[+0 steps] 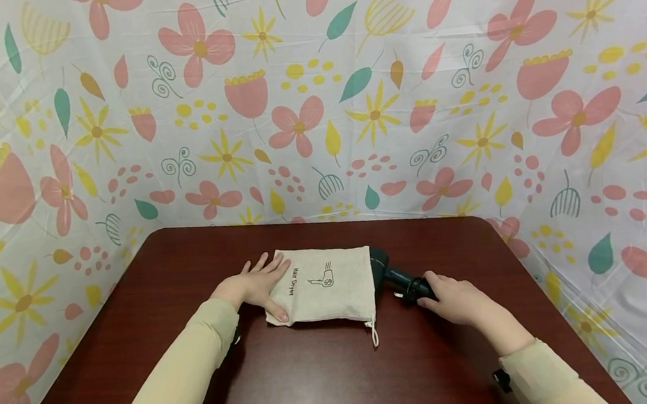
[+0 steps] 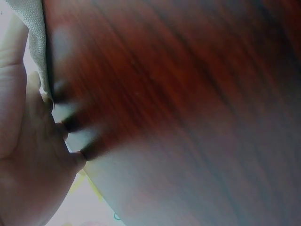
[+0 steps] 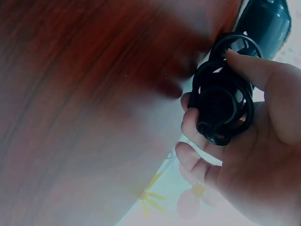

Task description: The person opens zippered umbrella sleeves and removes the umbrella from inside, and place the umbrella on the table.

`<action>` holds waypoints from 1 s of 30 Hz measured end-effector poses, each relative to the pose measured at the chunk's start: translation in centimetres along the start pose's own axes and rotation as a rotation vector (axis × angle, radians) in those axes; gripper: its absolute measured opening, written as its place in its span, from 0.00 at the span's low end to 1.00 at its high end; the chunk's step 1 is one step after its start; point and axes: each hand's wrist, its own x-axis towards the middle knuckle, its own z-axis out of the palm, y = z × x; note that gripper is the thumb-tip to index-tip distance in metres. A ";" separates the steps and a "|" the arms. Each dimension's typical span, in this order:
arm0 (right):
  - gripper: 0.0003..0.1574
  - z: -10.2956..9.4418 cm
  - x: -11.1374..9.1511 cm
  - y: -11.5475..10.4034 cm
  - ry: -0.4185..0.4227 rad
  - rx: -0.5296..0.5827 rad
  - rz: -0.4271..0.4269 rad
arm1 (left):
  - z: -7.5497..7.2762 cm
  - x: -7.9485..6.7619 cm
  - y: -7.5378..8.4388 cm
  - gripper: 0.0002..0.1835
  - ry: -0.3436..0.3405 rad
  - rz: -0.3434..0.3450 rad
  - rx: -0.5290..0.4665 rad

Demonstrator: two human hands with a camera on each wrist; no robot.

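A cream cloth drawstring bag [image 1: 343, 299], printed "Hair Dryer" with a small dryer drawing, lies flat on the table. My left hand [image 1: 252, 286] rests on its left end with fingers spread and straight, the thumb near the lower left corner. From the bag's right-hand mouth sticks out a dark green hair dryer [image 1: 396, 278], its front part hidden inside the cloth. My right hand [image 1: 456, 298] grips the dryer's handle end, where a black cord [image 3: 217, 106] is coiled in loops. The plug prongs [image 1: 399, 295] show beside the handle.
The dark red-brown wooden table [image 1: 327, 381] has rounded far corners. A floral curtain [image 1: 306, 133] hangs behind and along both sides of it. The bag's drawstring loop [image 1: 375, 335] lies on the wood at the lower right corner of the bag.
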 end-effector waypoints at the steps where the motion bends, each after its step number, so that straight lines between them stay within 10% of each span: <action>1: 0.27 -0.1 0.2 0.1 -0.002 -0.007 -0.003 | 0.0 0.0 0.0 0.77 0.000 -0.001 -0.003; 30: 0.36 -1.2 5.7 3.5 -0.081 -0.022 0.001 | 0.1 0.0 -0.1 0.77 -0.007 -0.002 -0.011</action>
